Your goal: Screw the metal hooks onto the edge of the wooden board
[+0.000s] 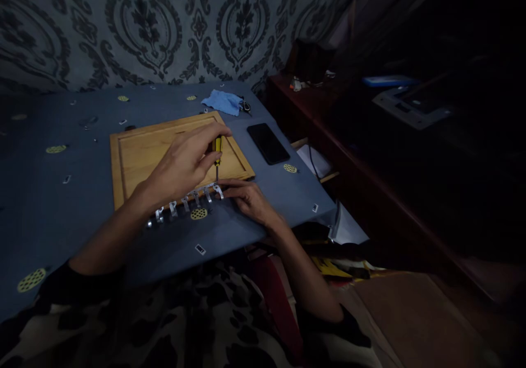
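My left hand (pixel 184 157) is closed around the yellow and black handle of a screwdriver (pixel 218 144). The screwdriver stands nearly upright, its tip at the right end of a metal hook rail (pixel 196 195). Several curved silver hooks hang from that rail along the near edge of a framed wooden board (pixel 143 157). My right hand (pixel 250 201) holds the rail's right end, its index finger reaching to the screwdriver's tip. Whether a screw sits under the tip is too small to tell. My left hand and forearm hide part of the board.
A black phone (pixel 268 143) lies right of the board on the blue patterned tablecloth (pixel 82 193). Behind are a light blue cloth (pixel 223 102) and a small dark tool (pixel 246 105). A dark reddish piece of furniture (pixel 349 149) stands at the right, with an open drawer (pixel 314 160).
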Motion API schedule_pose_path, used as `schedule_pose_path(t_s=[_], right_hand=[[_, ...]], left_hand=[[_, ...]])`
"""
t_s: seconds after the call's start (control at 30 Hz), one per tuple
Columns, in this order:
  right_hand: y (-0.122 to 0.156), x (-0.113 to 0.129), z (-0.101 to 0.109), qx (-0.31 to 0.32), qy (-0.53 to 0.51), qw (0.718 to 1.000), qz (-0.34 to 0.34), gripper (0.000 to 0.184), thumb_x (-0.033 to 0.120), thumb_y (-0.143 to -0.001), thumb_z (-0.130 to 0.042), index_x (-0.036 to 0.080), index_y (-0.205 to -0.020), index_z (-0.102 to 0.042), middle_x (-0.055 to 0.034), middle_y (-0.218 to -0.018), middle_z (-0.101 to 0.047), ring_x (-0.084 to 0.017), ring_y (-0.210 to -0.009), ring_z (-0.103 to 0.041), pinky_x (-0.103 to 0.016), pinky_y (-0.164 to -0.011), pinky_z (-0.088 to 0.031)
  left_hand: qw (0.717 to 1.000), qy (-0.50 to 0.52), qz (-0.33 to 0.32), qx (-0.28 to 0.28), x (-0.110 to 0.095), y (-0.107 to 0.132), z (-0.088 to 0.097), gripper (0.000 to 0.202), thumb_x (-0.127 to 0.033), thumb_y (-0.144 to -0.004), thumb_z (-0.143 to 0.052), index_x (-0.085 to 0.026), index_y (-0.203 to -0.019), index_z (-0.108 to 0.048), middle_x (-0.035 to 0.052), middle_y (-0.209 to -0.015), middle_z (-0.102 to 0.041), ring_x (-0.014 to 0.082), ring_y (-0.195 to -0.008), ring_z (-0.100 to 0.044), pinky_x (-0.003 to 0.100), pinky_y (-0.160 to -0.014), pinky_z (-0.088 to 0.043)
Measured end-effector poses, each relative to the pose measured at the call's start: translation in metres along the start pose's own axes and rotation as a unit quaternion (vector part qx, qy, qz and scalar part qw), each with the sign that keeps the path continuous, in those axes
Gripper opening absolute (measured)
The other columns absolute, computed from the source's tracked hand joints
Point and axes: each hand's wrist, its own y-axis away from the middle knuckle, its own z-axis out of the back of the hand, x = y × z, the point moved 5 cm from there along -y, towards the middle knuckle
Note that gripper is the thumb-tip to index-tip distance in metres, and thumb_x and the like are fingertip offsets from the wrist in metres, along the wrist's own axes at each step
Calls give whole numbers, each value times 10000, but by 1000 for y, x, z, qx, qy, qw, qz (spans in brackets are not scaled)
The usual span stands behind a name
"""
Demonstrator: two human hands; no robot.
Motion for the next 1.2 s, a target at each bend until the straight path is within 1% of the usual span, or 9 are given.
schedule_pose_path(t_s=[0.13,0.23,0.33,0.47,0.6,0.83,1.0,1.2], right_hand=[[0,0,0,8,9,1000,-6,635,-86,-689,-428,256,-1058,-815,-20,-1365,-719,-196,-1243,-698,-391,-1089,-544],[0,0,0,6,10,1000,-7,629,-84,-693,-424,247,-1057,-816,-30,-1376,-712,-193,-1240,-701,-389,-1094,-540],[1,0,0,0,8,1000,-7,616,-80,-710,-429,247,-1056,-819,-37,-1370,-715,-194,-1234,-704,-385,-1091,-543],[0,2,0,0,5,1000,-2,627,-83,-706,-420,254,-1053,-818,-26,-1366,-718,-192,-1245,-699,-384,-1081,-552],[0,3,1,-1,9,1000,6,604,-78,-709,-428,229,-1055,-816,-43,-1368,-716,-201,-1238,-703,-382,-1077,-553],[0,-1,-1,-1,13,1000,1,604,-78,-706,-429,229,-1054,-816,-45,-1370,-716,-189,-1236,-703,-353,-1086,-538],[0,0,-1,5,11,1000,-9,633,-85,-703,-431,270,-1060,-815,-8,-1358,-723,-187,-1244,-697,-391,-1086,-546],[0,1,0,7,19,1000,-10,617,-86,-699,-443,248,-1059,-817,-32,-1373,-714,-196,-1247,-696,-379,-1090,-541]], left_hand=[[999,-18,20,-26,1,0,8,317,-244,-946,-560,-195,-1254,-619,70,-1160,-712,191,-917,-675,330,-836,-540],[999,-25,26,-19,2,-1,9,312,-254,-938,-578,-191,-1239,-630,64,-1106,-715,185,-873,-668,318,-799,-527],[1000,-23,21,-6,2,-1,5,306,-224,-935,-579,-183,-1233,-633,66,-1099,-721,184,-864,-670,324,-803,-513],[1000,-21,20,7,2,-1,-1,309,-208,-942,-571,-180,-1245,-622,63,-1079,-722,189,-887,-676,327,-820,-508],[999,-26,26,14,4,-1,-2,316,-211,-949,-562,-184,-1261,-612,70,-1117,-716,191,-895,-675,331,-824,-510],[999,-34,22,9,5,0,-2,305,-211,-944,-563,-188,-1244,-616,67,-1126,-722,211,-953,-691,356,-877,-528],[999,-40,22,7,4,0,-1,302,-209,-954,-554,-182,-1249,-615,79,-1162,-725,209,-973,-700,361,-904,-538],[998,-51,19,4,6,0,-2,322,-218,-950,-549,-188,-1263,-616,82,-1172,-726,215,-991,-708,361,-893,-551]])
